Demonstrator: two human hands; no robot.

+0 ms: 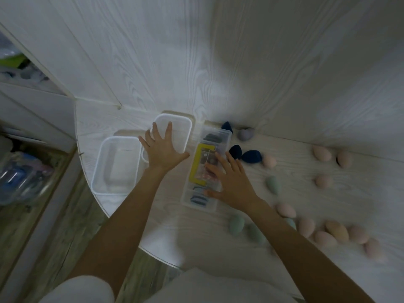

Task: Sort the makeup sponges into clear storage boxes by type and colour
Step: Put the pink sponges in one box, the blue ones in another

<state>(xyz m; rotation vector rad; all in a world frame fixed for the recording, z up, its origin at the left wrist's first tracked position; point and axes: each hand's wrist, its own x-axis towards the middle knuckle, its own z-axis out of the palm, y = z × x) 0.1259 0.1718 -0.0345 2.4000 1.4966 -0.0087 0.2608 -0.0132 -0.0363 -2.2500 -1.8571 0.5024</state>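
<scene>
Two clear empty boxes stand on the white table: a near one (102, 169) and a far one (185, 127). My left hand (162, 149) lies flat with spread fingers on the far box's near rim. A long clear box (226, 136) holds a yellow item and several dark flat sponges. My right hand (231, 180) rests open on that long box's right side. Dark blue sponges (251, 156), a lilac one (246, 134), green ones (273, 184) and several pink ones (321, 153) lie loose to the right.
The table's curved edge (131, 235) runs along the left and front, with wood-look floor below. White panelled walls (196, 62) close the far side. Shelves with clutter (21, 178) stand at the left. More pink and yellowish sponges (336, 232) cluster at the near right.
</scene>
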